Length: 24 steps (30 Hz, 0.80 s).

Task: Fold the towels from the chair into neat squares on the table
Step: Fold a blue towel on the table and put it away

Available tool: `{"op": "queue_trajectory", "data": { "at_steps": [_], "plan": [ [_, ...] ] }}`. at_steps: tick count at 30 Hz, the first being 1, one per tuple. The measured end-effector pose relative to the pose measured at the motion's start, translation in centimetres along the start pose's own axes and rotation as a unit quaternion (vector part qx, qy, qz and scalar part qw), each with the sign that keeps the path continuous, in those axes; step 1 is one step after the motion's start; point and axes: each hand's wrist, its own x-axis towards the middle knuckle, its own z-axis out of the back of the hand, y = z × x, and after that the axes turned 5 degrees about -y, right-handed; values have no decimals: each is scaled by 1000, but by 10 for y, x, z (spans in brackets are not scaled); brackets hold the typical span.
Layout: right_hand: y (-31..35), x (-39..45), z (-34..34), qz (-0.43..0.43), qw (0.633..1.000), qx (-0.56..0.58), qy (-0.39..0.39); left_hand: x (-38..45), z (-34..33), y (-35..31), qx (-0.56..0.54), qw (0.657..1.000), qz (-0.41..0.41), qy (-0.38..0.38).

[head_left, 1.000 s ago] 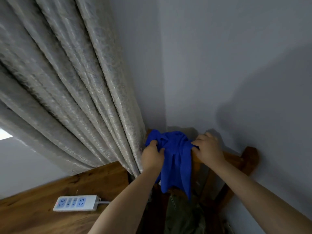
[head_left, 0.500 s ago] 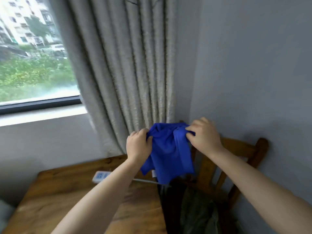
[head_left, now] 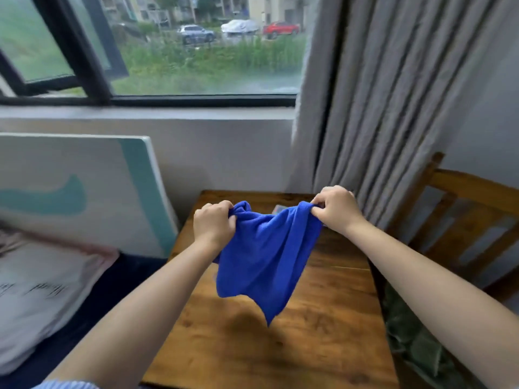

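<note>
A blue towel (head_left: 265,256) hangs in the air above the wooden table (head_left: 323,318), bunched along its top edge and drooping to a point. My left hand (head_left: 214,223) grips its top left corner and my right hand (head_left: 335,207) pinches its top right corner. The towel's lower tip hangs just above the tabletop, casting a shadow there. The wooden chair (head_left: 466,217) stands to the right of the table, with a greenish cloth (head_left: 415,341) lying on its seat.
A grey curtain (head_left: 387,108) hangs behind the table's far right corner. A white power strip (head_left: 278,209) peeks out behind the towel. A bed with a pillow (head_left: 36,293) and a white-and-teal board (head_left: 84,189) lie left of the table. The window is beyond.
Both hands lifted the blue towel off the chair's backrest and carried it left over the table, spreading it wider. My view swung from the wall corner towards the window and table.
</note>
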Motion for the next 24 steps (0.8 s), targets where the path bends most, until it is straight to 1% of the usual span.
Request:
{"op": "queue_trajectory", "data": {
  "at_steps": [2,4,6,9,11,12,14,17,20,21,23,24],
  "plan": [
    [19,6,-19,16,1000,5,18,-2,2,29,14,999,31,5],
    [34,17,-36,28,999,18,9,-2,1,52,23,998,55,1],
    [45,29,-48,34,998,51,-33,3,5,67,7,997,78,-29],
    [49,43,-59,42,984,120,-122,15,13,79,-68,986,104,-110],
    [46,44,-64,70,977,150,-134,16,14,85,-100,980,120,-127],
    [40,42,-70,95,975,153,-128,13,10,88,-96,981,125,-112],
    [22,29,-92,140,974,148,-101,4,-10,98,-48,989,129,-43],
    [-10,-2,-139,168,979,116,-12,-22,-53,115,19,983,159,85],
    [-46,-49,-194,151,976,57,146,-60,-98,127,62,950,198,234],
    [-50,-65,-204,142,974,21,175,-71,-107,129,69,935,208,280],
    [-56,-88,-224,76,951,-28,299,-90,-126,136,71,897,231,371],
    [-57,-93,-228,59,938,-44,339,-93,-131,141,71,888,236,387]
  ]
}}
